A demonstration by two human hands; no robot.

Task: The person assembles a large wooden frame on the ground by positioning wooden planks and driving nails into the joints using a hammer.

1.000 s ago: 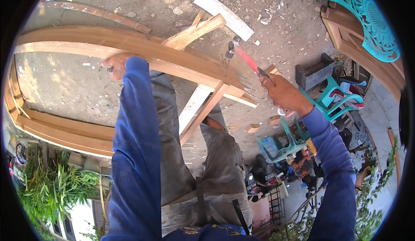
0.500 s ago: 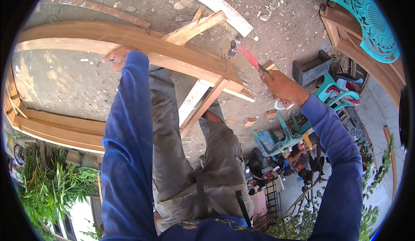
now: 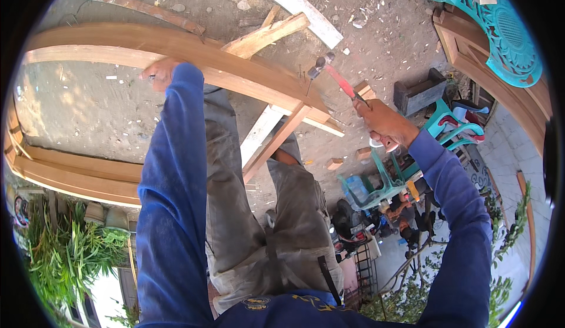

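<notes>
Two hands work at a curved beam that spans the upper left to the centre of the frame. Left of its middle, the left hand rests at the beam's lower edge; whether its grip is clenched around the wood, I cannot tell. Right of centre, the right hand has its grip wrapped round the red handle of a hammer, whose head sits just beside thin nails standing proud at the beam's right end. Below them, a crosspiece meets the beam. The step in hand looks like nailing this joint, with the nails not yet driven home. The next move seems to call for a square blow on one nail head, the beam kept steady; a glancing strike could bend the shank.
</notes>
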